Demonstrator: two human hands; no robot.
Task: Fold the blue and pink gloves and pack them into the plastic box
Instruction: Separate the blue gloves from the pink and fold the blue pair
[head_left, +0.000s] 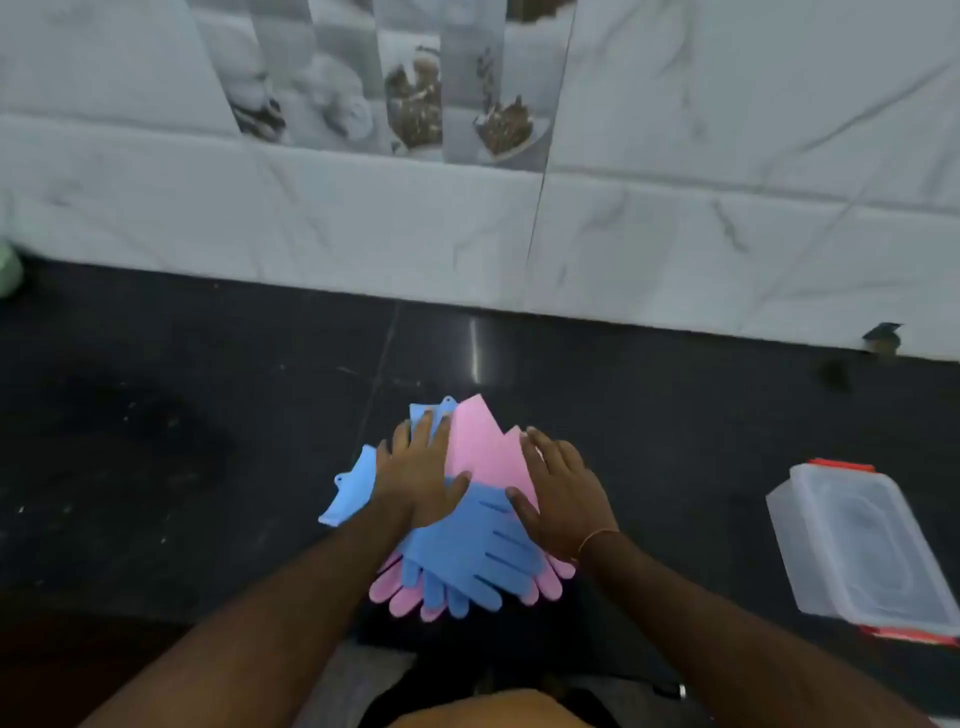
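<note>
Blue gloves (467, 551) and pink gloves (485, 452) lie in one overlapping pile on the dark countertop, fingers pointing toward me and cuffs toward the wall. My left hand (418, 475) presses flat on the pile's left side, over blue cuffs. Flat on the right side lies my right hand (561, 493), over pink material. Both hands have their fingers spread and hold nothing. A clear plastic box (862, 551) with red clips stands to the right, lid on, apart from the pile.
The black countertop (208, 441) ends at a white marble-tiled wall (363, 223) behind. A pale green object (8, 270) sits at the far left edge. A small dark thing (880, 335) rests against the wall at the far right.
</note>
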